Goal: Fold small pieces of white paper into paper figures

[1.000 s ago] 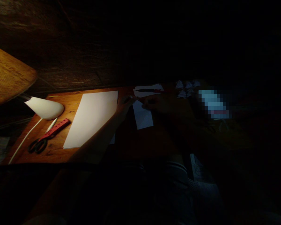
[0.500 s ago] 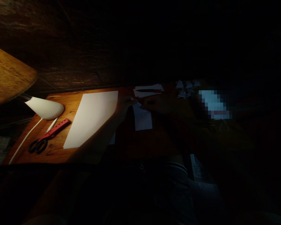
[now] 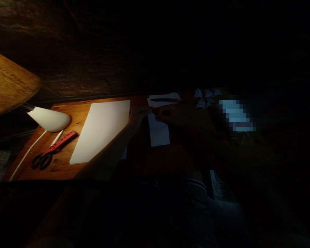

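A small white sheet of paper (image 3: pixel 159 133) lies at the middle of the wooden table, its top edge between my two hands. My left hand (image 3: pixel 140 113) pinches its upper left corner, fingers closed together. On the upper right, my right hand (image 3: pixel 173 115) has its fingers curled onto the same sheet; deep shadow blurs their outline. Just behind both hands, a knife (image 3: pixel 161 100) with a dark blade and reddish handle rests on a few small paper sheets (image 3: pixel 155 104). My left forearm crosses over a stack of large white paper (image 3: pixel 105 127).
On the left stand a white lamp (image 3: pixel 51 120) with its cord and black-handled scissors (image 3: pixel 55 146) with a red perforated part. Several small folded paper pieces (image 3: pixel 202 102) sit at the back right. Beside them is a bright pixelated device (image 3: pixel 236 115). A dark wall rises behind.
The small sheet has shifted slightly towards me and right, and its raised top corner now lies hidden at my fingers. My hands have come closer together.
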Demonstrator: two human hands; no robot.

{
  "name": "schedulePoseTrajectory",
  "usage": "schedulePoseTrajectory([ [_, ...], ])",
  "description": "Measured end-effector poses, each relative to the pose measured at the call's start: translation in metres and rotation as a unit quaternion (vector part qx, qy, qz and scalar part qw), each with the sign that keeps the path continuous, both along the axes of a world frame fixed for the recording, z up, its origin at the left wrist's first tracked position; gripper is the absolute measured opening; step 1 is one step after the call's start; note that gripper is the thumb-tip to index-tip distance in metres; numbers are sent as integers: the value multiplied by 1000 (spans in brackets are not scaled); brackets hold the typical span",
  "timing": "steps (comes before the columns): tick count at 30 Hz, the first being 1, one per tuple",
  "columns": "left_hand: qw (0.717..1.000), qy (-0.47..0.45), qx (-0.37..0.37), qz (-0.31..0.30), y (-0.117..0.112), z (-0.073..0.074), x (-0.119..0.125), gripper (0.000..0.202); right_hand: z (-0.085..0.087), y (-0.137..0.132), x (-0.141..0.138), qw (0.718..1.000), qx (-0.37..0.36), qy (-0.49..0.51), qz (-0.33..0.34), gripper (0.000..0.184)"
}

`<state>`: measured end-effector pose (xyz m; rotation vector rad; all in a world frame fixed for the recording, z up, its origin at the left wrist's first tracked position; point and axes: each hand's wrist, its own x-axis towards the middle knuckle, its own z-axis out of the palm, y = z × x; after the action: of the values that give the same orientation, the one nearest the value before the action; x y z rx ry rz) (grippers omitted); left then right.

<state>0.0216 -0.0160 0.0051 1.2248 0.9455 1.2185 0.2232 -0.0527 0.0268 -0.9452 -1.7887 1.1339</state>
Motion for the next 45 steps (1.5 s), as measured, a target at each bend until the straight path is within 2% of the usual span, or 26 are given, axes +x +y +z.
schedulePoseTrajectory([
  [7, 999, 49, 11, -18, -4, 6, -1, 25, 2, -3, -3, 1000, -14, 4, -22, 30],
  [10, 996, 68, 19, -51, -8, 9, -2, 24, 4, -4, -3, 999, -17, 0, -27, 26],
  [16, 991, 94, 52, -78, -8, 7, -5, 22, 6, -3, -2, 1000, 3, -7, -9, 23],
  [22, 987, 88, 87, -106, -7, 9, -5, 29, 4, -1, -1, 1000, 11, -19, -10, 25],
  [30, 996, 59, 38, -60, -5, 9, 0, 18, 10, -7, -5, 1000, -18, 1, -11, 24],
  [36, 999, -9, -6, 40, -12, 22, 3, 16, 10, -7, -5, 999, -25, 11, -30, 25],
  [40, 998, -28, -18, 48, -13, 28, 3, 17, 9, -7, -3, 998, -33, 27, -42, 25],
  [45, 996, -59, -8, 70, -12, 26, 3, 22, 9, -5, -2, 999, -33, 22, -34, 25],
])
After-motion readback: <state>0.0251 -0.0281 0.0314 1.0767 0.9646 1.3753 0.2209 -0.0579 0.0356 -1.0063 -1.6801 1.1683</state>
